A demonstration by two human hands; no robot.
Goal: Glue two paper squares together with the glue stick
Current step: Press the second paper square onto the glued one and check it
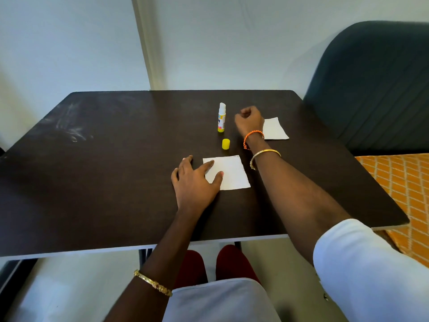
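A white paper square [232, 171] lies on the dark table [104, 170] in front of me. My left hand [195, 180] lies flat with its forefinger and thumb pressing the square's left edge. A second white paper square [276, 129] lies farther back on the right, partly hidden by my right hand [249, 120]. That hand's fingers are curled and hold nothing; it is just right of the glue stick [221, 117]. The glue stick stands upright and uncapped, white glue showing on top. Its yellow cap [225, 144] stands on the table in front of it.
A dark chair back [371, 89] stands past the table's right edge, with an orange patterned cloth [399, 194] below it. A white wall runs behind the table. My knees show under the near edge.
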